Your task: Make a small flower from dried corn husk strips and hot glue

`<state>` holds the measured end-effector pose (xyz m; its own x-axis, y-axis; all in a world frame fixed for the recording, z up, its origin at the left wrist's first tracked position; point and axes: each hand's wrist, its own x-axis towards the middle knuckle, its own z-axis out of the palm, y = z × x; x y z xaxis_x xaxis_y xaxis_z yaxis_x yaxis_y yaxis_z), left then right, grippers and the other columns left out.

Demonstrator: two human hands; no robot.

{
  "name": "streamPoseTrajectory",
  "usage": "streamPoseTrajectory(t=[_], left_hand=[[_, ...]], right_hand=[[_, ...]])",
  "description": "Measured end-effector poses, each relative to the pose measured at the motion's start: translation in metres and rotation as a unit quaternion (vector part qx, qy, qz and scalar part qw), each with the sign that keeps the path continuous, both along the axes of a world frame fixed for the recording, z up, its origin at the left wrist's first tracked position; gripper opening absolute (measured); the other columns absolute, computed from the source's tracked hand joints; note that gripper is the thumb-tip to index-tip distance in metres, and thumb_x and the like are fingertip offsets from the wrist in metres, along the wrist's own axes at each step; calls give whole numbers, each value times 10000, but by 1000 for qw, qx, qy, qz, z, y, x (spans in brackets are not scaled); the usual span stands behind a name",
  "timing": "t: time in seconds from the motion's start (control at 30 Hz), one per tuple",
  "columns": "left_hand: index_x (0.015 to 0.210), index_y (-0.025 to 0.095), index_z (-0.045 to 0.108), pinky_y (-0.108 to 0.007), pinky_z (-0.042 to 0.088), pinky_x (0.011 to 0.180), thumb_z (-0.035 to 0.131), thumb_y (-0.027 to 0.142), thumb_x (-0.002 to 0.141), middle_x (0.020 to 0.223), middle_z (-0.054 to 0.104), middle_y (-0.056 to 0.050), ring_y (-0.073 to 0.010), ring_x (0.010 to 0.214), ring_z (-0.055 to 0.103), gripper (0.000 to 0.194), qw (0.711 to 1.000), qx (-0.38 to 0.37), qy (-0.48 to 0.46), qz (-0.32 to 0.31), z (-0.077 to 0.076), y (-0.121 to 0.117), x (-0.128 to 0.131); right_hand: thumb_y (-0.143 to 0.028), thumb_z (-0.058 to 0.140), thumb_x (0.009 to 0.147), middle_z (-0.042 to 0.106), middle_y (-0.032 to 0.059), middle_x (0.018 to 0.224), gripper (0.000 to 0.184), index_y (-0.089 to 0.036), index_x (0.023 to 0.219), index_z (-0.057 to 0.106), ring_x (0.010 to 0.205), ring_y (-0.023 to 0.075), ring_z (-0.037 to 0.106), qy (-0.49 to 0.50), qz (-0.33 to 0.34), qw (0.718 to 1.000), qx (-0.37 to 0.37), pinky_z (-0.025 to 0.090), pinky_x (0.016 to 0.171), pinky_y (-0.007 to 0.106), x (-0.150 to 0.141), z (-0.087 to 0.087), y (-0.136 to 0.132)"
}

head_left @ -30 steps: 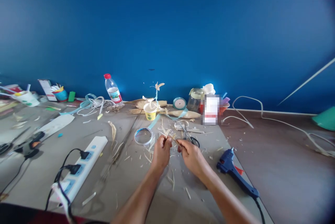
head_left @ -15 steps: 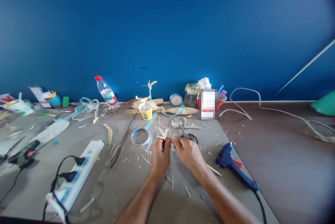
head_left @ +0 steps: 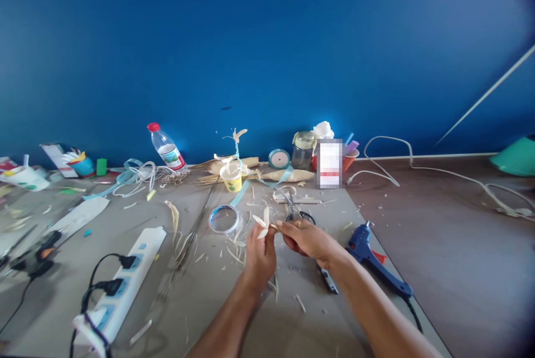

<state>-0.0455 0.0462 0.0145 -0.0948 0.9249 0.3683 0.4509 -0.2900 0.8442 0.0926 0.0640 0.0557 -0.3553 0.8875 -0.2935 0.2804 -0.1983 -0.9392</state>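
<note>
My left hand (head_left: 259, 257) is closed on a small pale flower of dried husk (head_left: 264, 222), whose pointed petals stick up and out over the fingers. From the right, my right hand (head_left: 307, 240) pinches at the side of the same flower, thumb and finger close to its base. What lies exactly between those fingertips is partly hidden. Behind my right hand lie black-handled scissors (head_left: 307, 217). Under my right forearm shows part of a utility knife (head_left: 329, 281). A ribbon or tape ring (head_left: 224, 219) lies left of the hands, with husk scraps around it.
A blue glue gun (head_left: 378, 263) lies at the right. The power strip (head_left: 125, 282) with black plugs is at the left. Along the blue wall stand a tilted bottle (head_left: 170, 154), a yellow cup (head_left: 232, 180) with a husk flower, a lidded jar (head_left: 303, 151) and a ribbon spool (head_left: 278, 159).
The flower has turned so its petals face me more. My right hand has rolled over and shifted slightly right, and the utility knife below it has come into view.
</note>
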Motion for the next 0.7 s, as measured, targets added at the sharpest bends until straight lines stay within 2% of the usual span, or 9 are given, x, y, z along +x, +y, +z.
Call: streamPoseTrajectory(t=[0.13,0.23,0.33,0.43,0.47,0.53,0.6,0.7], left_hand=[[826,191,578,-308,454,694,366,364,888,760,624,-78,-194,745,589,281,994,99,55,4,-6,-1,-2],[866,186,572,-299,478,688,344,305,906,773,634,-76,-183,760,609,260,975,189,114,13,-11,-2,-3],[901,186,571,-300,485,713,342,263,910,824,643,-88,-187,830,615,242,959,237,154,23,-14,-2,-4],[894,180,578,-302,478,700,354,266,906,828,637,-95,-189,817,609,240,961,223,155,49,-15,3,-8],[847,182,580,-291,469,656,357,267,904,757,624,-77,-179,741,600,245,963,214,149,66,-15,5,-9],[790,180,575,-286,446,622,352,276,899,701,597,-63,-172,679,573,266,972,176,121,98,-12,9,-11],[748,181,563,-270,413,593,365,273,888,661,569,-42,-158,634,538,259,982,130,83,111,-8,10,-10],[735,178,546,-249,364,568,410,272,862,624,529,-6,-132,584,485,209,996,69,35,51,-3,8,-5]], right_hand=[[-601,460,777,283,-79,326,549,-177,429,430,315,41,187,51,42,996,-60,101,365,222,6,1,2],[-606,504,750,273,-85,321,542,-169,435,442,315,34,180,79,62,992,-76,86,359,217,9,2,3],[-606,505,750,264,-86,316,547,-166,431,443,313,31,172,97,82,988,-88,74,360,217,14,5,0],[-608,500,751,276,-79,326,551,-169,425,433,313,34,171,151,110,977,-99,79,362,222,28,16,-5],[-607,511,743,279,-78,335,547,-173,423,423,317,35,174,188,115,971,-94,96,364,221,35,22,-7],[-627,535,709,268,-81,352,549,-181,420,399,326,37,177,253,92,961,-68,132,373,222,47,34,-9],[-629,505,734,274,-79,375,542,-176,448,418,346,41,176,229,38,972,-49,131,385,221,52,42,-11],[-643,432,775,364,-62,461,524,-153,623,540,394,53,234,134,-53,989,-42,156,412,210,45,40,-12]])
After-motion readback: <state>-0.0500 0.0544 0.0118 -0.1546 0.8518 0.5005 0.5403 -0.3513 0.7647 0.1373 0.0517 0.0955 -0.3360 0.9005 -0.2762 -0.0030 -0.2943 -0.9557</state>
